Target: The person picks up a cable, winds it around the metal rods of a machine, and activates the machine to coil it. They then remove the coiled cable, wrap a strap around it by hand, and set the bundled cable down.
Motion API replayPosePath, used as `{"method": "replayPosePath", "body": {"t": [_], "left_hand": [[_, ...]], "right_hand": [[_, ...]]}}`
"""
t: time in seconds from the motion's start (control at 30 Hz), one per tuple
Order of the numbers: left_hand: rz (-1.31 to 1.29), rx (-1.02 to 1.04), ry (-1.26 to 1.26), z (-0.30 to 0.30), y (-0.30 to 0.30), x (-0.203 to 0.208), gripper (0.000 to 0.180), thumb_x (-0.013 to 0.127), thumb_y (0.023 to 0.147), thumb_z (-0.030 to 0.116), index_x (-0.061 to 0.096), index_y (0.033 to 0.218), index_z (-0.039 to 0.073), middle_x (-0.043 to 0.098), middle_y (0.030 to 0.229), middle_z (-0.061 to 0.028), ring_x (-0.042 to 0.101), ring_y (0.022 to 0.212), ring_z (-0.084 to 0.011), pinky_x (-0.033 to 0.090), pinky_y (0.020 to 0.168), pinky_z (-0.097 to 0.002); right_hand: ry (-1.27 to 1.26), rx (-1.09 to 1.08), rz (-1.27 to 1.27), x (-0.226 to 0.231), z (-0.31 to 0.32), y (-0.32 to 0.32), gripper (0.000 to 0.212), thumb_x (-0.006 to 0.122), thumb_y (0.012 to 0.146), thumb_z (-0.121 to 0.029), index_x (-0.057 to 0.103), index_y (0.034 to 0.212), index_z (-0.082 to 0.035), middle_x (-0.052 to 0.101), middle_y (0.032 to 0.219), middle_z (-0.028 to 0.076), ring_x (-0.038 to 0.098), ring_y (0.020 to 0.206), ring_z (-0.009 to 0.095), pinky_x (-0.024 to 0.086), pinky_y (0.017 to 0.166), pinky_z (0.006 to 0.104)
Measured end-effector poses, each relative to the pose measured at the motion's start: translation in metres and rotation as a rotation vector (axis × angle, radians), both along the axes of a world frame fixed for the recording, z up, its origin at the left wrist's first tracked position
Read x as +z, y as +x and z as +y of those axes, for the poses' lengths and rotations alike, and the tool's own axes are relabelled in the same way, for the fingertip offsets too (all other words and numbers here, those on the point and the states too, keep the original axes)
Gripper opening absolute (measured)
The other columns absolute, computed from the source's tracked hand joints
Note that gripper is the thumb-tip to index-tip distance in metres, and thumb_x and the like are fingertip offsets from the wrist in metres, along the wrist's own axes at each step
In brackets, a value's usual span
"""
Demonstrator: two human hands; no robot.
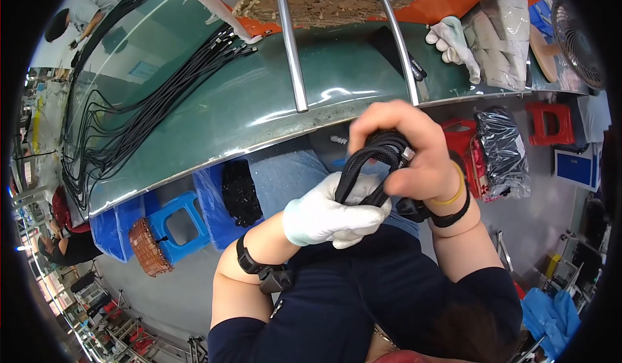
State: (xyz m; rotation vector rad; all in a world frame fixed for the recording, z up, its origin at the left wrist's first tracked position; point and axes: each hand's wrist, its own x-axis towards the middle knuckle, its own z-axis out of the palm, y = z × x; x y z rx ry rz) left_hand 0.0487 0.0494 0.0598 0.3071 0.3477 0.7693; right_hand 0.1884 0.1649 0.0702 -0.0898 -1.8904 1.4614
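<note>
A long, glossy dark-green table [259, 91] stretches across the upper part of the view, between 9 and 2 o'clock from my hands. On it, toward 10 o'clock, lies a spread bundle of thin black cables [152, 97] with metal-tipped ends. Two polished steel rods [291, 52] reach toward me at 11 and 12 o'clock. A loose white knitted glove [455, 45] lies at 1 o'clock.

My bare right hand [422, 144] and my white-gloved left hand [334, 214] meet in front of the table's near edge, above my lap. Between them is a coiled black braided cable [354, 164], gathered into a narrow loop whose long axis runs roughly from 7 to 1 o'clock. My left fingers are closed around its lower end, at 7 o'clock. My right fingers curl over its upper end from 12 to 3 o'clock, the thumb at 4, gripping the coil between them.

Smallest is a silver metal connector [407, 154] at the coil's 2 o'clock side, just beside my right palm, so the right hand is the nearer one to it. Whether it touches my skin, I cannot tell.
</note>
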Motion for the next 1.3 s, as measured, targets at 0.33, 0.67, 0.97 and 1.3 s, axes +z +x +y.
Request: {"method": "replayPosePath", "body": {"t": [0.33, 0.67, 0.97, 1.3], "left_hand": [[0.116, 0.064, -0.054, -0.003, -0.008, 0.006, 0.019, 0.059, 0.085, 0.019, 0.05, 0.088, 0.003, 0.041, 0.059, 0.0016, 0.034, 0.042, -0.0036, 0.028, 0.037, -0.0183], [-0.051, 0.119, -0.077, -0.004, -0.008, -0.002, 0.017, 0.055, 0.088, 0.018, 0.049, 0.086, 0.002, 0.037, 0.056, 0.0029, 0.031, 0.04, -0.0024, 0.027, 0.035, -0.0175], [-0.045, 0.195, -0.137, -0.003, -0.012, -0.003, 0.022, 0.051, 0.09, 0.022, 0.046, 0.079, 0.004, 0.037, 0.055, 0.0025, 0.029, 0.038, -0.0029, 0.024, 0.033, -0.0178], [0.121, 0.173, -0.211, -0.001, -0.022, 0.0, 0.027, 0.049, 0.091, 0.025, 0.045, 0.071, 0.007, 0.035, 0.054, 0.0041, 0.027, 0.036, -0.0024, 0.02, 0.033, -0.0168]], "right_hand": [[-0.929, 0.234, 0.037, -0.03, 0.002, 0.02, 0.058, 0.066, 0.073, -0.023, 0.046, 0.118, 0.008, 0.061, 0.097, 0.017, 0.059, 0.077, 0.018, 0.045, 0.063, 0.0232], [-0.486, 0.014, -0.232, -0.015, -0.013, 0.024, 0.018, 0.06, 0.078, 0.0, 0.063, 0.095, 0.004, 0.06, 0.075, 0.005, 0.053, 0.061, 0.01, 0.043, 0.056, 0.0211], [-0.391, -0.161, -0.28, -0.004, -0.031, 0.027, 0.021, 0.066, 0.07, 0.001, 0.062, 0.09, 0.004, 0.055, 0.07, 0.006, 0.051, 0.061, 0.01, 0.039, 0.053, 0.0225], [0.171, 0.143, -0.271, 0.0, -0.023, 0.032, 0.025, 0.065, 0.071, -0.002, 0.061, 0.096, 0.002, 0.054, 0.072, 0.007, 0.052, 0.058, 0.018, 0.044, 0.054, 0.0276]]}}
